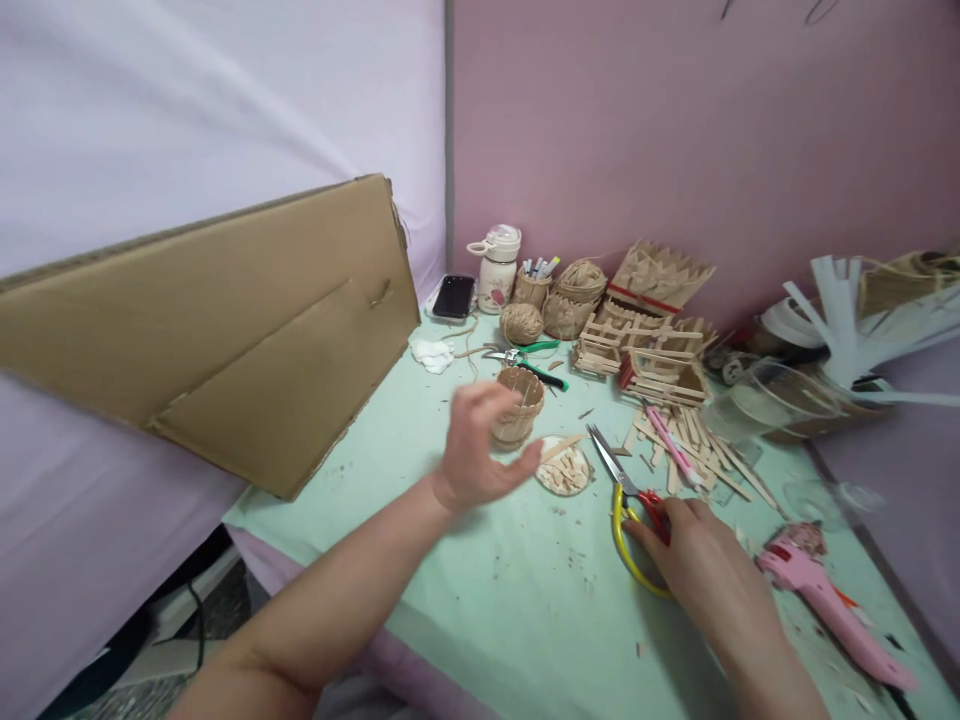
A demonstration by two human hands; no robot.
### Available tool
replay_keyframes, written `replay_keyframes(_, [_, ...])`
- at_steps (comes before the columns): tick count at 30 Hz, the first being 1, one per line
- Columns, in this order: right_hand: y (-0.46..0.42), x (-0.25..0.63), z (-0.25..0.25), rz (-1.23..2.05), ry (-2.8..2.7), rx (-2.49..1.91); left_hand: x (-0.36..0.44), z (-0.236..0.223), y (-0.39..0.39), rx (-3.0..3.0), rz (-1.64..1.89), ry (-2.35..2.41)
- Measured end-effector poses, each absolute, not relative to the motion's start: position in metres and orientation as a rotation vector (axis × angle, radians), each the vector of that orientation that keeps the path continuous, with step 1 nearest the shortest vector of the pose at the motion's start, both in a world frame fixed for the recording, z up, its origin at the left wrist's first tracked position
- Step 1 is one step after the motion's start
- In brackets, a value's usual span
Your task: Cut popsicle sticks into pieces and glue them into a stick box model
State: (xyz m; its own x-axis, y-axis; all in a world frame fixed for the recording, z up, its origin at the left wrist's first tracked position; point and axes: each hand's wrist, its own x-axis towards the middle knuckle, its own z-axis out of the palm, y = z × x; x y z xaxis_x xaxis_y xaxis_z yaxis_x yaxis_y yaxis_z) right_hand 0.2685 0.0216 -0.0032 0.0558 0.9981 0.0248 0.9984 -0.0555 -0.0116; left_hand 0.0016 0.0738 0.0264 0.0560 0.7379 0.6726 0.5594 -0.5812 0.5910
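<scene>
My left hand [476, 445] hovers open above the mint-green table [525, 590], fingers curved and apart, just in front of a small round cup made of wooden sticks [519, 405]. It holds nothing. My right hand [701, 560] lies on the table with its fingers closed on the handles of scissors with yellow and red grips [626, 500]. The blades point away toward the back. A small round dish of stick offcuts [564, 468] sits between the two hands.
A big cardboard sheet [225, 320] leans at the left. At the back stand a phone [454, 296], a bottle [498, 266], twine balls [522, 323], green pliers [525, 358] and stick-built models [645, 340]. Loose sticks [697, 445] and a pink glue gun [825, 590] lie at the right.
</scene>
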Motion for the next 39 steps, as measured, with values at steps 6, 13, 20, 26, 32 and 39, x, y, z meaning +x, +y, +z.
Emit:
replay_keyframes(6, [0.025,0.264,-0.002,-0.117,-2.028,-2.129,-0.057,0.034,0.113,1.961,0.979,1.222])
replay_keyframes(13, [0.028,0.256,-0.005,-0.016,-1.94,-1.939,-0.042,0.004,0.121,1.82,0.831,1.057])
replay_keyframes(20, [0.027,0.25,-0.005,0.085,-1.947,-1.84,-0.025,0.003,0.12,1.534,0.972,1.104])
replay_keyframes(26, [0.027,0.246,-0.007,0.169,-1.933,-1.809,-0.024,0.007,0.124,1.415,1.013,1.062])
replay_keyframes(32, [0.027,0.242,-0.007,0.244,-1.884,-1.838,-0.019,0.005,0.126,1.499,1.086,1.166])
replay_keyframes(39, [0.031,0.237,-0.008,0.269,-1.861,-1.728,-0.009,-0.001,0.123,1.589,1.223,1.538])
